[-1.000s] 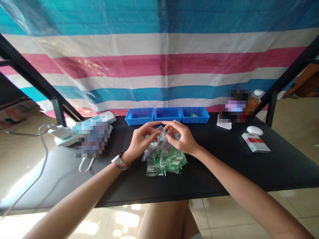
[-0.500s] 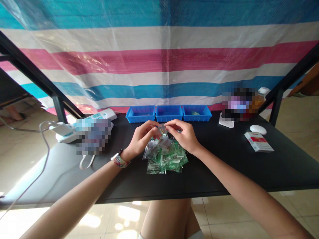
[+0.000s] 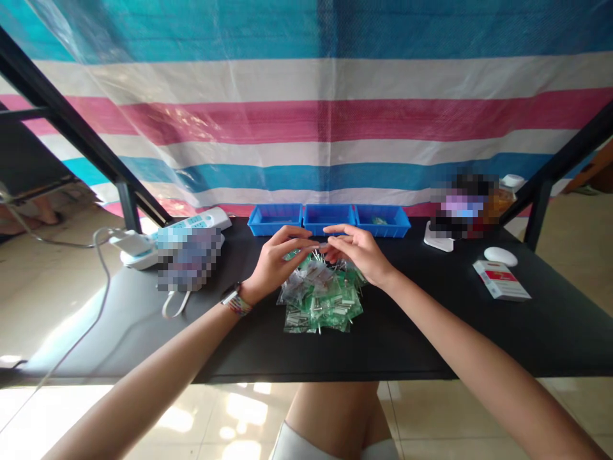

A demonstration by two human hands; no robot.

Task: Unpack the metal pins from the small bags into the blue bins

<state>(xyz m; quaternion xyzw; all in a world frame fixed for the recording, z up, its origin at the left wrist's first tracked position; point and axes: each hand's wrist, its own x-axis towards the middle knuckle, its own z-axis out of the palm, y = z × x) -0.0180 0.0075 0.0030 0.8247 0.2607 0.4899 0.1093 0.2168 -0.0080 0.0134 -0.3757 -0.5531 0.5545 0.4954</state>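
Note:
A small clear plastic bag (image 3: pixel 323 246) is held up between my two hands and shows almost edge-on. My left hand (image 3: pixel 280 259) pinches its left end between thumb and fingers, and my right hand (image 3: pixel 360 257) grips the right end, with the index finger lifted off. What is inside the bag cannot be made out. Just below lies a heap of small bags (image 3: pixel 325 299), some clear and some green-tinted, with white and metallic rod-like pieces in them. My fingers cover the heap's far edge.
Three blue bins (image 3: pixel 330 220) stand in a row behind my hands; the right one holds something small. To the left are a power strip (image 3: pixel 191 223) and a looped cable (image 3: pixel 108 281). A white mouse (image 3: pixel 500 257) and a small box (image 3: pixel 500 280) lie right on the black table (image 3: pixel 407 338).
The bag between my hands has turned from facing me to nearly edge-on. My right index finger has lifted. The whole view has shifted slightly.

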